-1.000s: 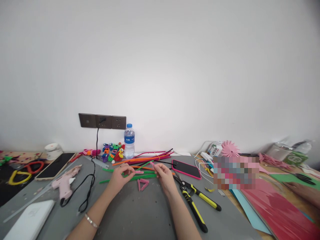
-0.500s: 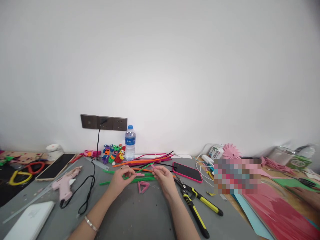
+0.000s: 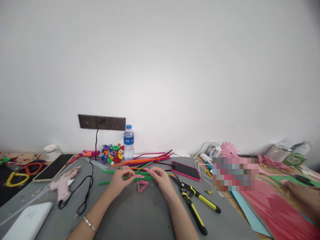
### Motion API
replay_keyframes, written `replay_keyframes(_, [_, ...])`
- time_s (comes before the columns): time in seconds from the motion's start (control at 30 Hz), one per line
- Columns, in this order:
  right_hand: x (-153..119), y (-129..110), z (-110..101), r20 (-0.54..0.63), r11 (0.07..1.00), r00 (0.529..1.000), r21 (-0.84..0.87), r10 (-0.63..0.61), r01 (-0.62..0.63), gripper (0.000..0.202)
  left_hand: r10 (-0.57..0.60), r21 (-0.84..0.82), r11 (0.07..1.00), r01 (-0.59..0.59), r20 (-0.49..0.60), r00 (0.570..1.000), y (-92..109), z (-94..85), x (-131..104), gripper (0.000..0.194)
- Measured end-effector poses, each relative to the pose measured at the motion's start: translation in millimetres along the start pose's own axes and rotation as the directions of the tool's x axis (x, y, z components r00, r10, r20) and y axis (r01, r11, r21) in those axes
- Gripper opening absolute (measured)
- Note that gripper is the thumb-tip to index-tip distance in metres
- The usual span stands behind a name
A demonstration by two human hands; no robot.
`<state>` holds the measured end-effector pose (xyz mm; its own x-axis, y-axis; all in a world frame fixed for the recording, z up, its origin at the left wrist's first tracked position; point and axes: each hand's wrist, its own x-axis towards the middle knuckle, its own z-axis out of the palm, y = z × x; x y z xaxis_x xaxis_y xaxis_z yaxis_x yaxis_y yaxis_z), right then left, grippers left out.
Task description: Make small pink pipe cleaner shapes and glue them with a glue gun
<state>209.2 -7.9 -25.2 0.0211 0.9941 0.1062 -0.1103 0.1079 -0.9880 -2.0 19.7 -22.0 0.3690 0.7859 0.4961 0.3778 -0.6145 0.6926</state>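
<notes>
My left hand [image 3: 123, 179] pinches a short pink pipe cleaner piece [image 3: 139, 176] between thumb and forefinger. Opposite it, my right hand [image 3: 161, 180] has thumb and fingertips together around another small pink pipe cleaner piece [image 3: 147, 170], mostly covered by the fingers. The two hands are a little apart. Just below them, several short pink pipe cleaner pieces [image 3: 143, 186] lie on the grey mat [image 3: 135, 213]. Behind the hands are green pipe cleaners [image 3: 105, 183] and a bundle of orange, magenta and black ones [image 3: 150, 159].
Yellow-black pliers [image 3: 192, 205] and a pink-edged phone [image 3: 186, 170] lie right of my hands. On the left are a pink glue gun [image 3: 62, 186], its cord and a white box [image 3: 28, 221]. A water bottle [image 3: 129, 143] stands by the wall. Another person's hand [image 3: 300, 193] is far right.
My right hand has moved slightly left and down, bringing its pink piece nearer my left hand. The other person's hand reaches further into view. The whole view has shifted slightly.
</notes>
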Motion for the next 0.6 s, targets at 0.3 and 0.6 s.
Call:
replay_keyframes(0.3, [-3.5,-3.2,4.5,0.097,0.997,0.992,-0.004,0.077,-0.077,0.035,-0.049,-0.028,0.998,0.051,0.086,0.995,-2.6,2.5,-1.7,0.011])
replay_keyframes(0.6, [-2.2,-0.6,4.2,0.087,0.996,0.993,-0.046,0.080,-0.076,0.038,-0.065,-0.046,0.997,0.070,0.105,0.992,0.5,0.5,-0.9,0.011])
